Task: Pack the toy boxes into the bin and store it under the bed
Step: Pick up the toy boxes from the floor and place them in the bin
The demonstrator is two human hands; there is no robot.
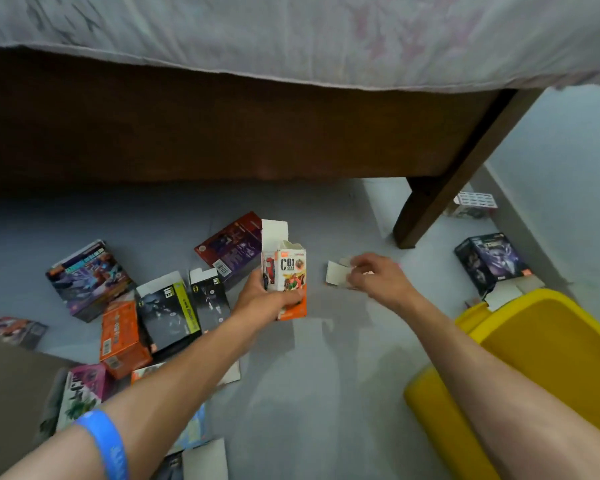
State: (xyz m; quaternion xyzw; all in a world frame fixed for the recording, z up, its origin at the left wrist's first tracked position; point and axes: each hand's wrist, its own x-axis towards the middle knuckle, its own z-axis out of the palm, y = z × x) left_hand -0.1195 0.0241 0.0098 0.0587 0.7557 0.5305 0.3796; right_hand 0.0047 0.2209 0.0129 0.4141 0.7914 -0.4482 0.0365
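Head view: left hand [267,299] grips upright orange box [286,282], top flap open. Right hand [374,275] pinches small white card [336,273] just beside it, above floor. Yellow bin [548,358] near right forearm. Other boxes [167,310] scattered on floor at left, purple box [489,261] by bin, all short of bed [222,133].

Risk: open flap may let contents slip out if box tilts; loose card could drop.
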